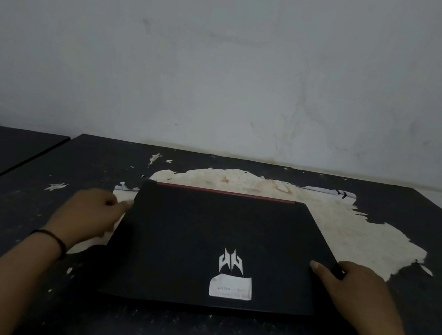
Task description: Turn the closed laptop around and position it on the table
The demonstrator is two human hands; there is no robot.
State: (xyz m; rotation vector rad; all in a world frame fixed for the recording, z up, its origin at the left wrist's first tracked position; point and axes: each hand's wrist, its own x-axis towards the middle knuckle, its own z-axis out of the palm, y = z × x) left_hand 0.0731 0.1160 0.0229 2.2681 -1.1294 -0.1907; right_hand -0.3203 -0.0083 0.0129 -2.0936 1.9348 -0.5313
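A closed black laptop (205,238) lies flat in the middle of the dark table (418,221). A red strip runs along its far edge, and a silver logo and a white sticker sit on its lid near me. My left hand (93,212) rests against the laptop's left edge, fingertips touching the side near the far corner. My right hand (350,288) lies on the right edge, thumb on the lid and fingers curled around the side.
The table's dark coating is peeled away in a large pale patch (359,236) behind and to the right of the laptop. A second dark table (0,149) stands at the left, apart by a narrow gap. A grey wall (227,69) rises right behind.
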